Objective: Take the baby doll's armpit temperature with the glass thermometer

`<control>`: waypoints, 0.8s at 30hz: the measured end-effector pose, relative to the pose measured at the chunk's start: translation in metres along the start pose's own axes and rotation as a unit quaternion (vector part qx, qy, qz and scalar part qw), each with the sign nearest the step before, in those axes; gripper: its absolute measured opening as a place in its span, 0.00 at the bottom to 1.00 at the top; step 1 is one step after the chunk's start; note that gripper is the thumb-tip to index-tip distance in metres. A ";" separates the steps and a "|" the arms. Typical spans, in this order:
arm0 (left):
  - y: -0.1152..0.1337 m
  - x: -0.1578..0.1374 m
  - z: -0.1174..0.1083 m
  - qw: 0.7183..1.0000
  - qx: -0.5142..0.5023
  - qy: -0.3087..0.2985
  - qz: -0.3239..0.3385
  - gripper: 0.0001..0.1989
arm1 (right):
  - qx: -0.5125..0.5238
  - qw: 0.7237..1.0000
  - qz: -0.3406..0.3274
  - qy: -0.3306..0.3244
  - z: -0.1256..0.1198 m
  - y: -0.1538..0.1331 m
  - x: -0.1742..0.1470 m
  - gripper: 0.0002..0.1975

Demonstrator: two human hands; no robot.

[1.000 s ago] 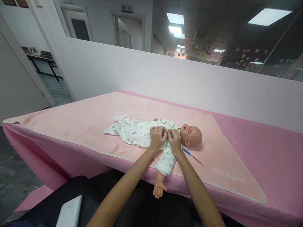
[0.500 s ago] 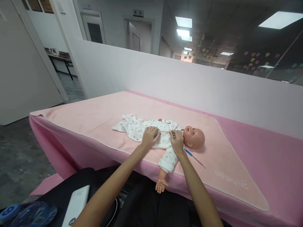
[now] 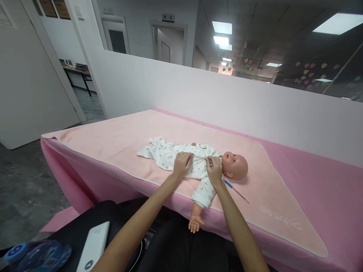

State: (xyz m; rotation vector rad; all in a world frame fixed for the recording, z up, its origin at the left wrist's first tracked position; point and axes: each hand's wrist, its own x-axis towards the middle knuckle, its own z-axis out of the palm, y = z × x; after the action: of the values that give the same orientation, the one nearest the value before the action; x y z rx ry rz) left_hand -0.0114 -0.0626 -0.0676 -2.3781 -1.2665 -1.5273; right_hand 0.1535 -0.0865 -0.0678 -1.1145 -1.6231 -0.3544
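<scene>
A baby doll (image 3: 236, 166) lies on its back with its head to the right, dressed in a white printed romper (image 3: 163, 156). My left hand (image 3: 182, 164) is closed on the romper's front edge over the belly. Near the doll's neck, my right hand (image 3: 214, 169) pinches the same edge, and a strip of cloth stretches straight between them. Both sets of fingertips are partly hidden. One doll arm (image 3: 195, 218) hangs over the near table edge. Just right of my right wrist lies a slim clear stick with a blue end (image 3: 236, 191), perhaps a thermometer.
A pale pink mat (image 3: 113, 139) covers a table draped in darker pink cloth (image 3: 337, 181). Behind stands a low white wall (image 3: 198, 90). At lower left, a white power bank (image 3: 95, 243) and a blue-capped plastic bottle (image 3: 42, 255) rest on a black seat (image 3: 99, 211).
The view has shifted slightly, moving everything a little to the right. Both hands stay on the romper's front edge, with the left fingers a bit straighter along the cloth.
</scene>
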 end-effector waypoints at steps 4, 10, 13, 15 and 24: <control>0.004 0.000 -0.002 0.999 0.031 0.005 0.029 0.08 | -0.004 1.000 0.001 0.006 0.000 -0.001 0.000 0.09; 0.006 0.000 0.000 0.999 0.032 0.038 0.005 0.08 | -0.006 1.000 -0.004 0.002 0.000 0.000 0.000 0.09; 0.005 0.000 0.000 0.999 0.019 0.043 -0.011 0.08 | -0.005 1.000 -0.012 -0.002 0.000 0.001 -0.001 0.09; 0.004 0.000 0.000 0.998 0.023 0.056 -0.020 0.08 | -0.004 1.000 -0.018 -0.004 0.000 0.001 -0.001 0.09; 0.004 0.028 -0.010 0.993 0.081 0.071 -0.038 0.15 | -0.034 0.999 0.001 0.018 -0.017 -0.010 -0.008 0.13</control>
State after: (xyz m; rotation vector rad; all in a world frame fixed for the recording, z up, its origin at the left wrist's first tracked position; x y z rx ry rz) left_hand -0.0115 -0.0521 -0.0391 -2.1061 -1.4051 -1.5172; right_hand 0.1553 -0.1073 -0.0653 -1.1549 -1.5884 -0.4271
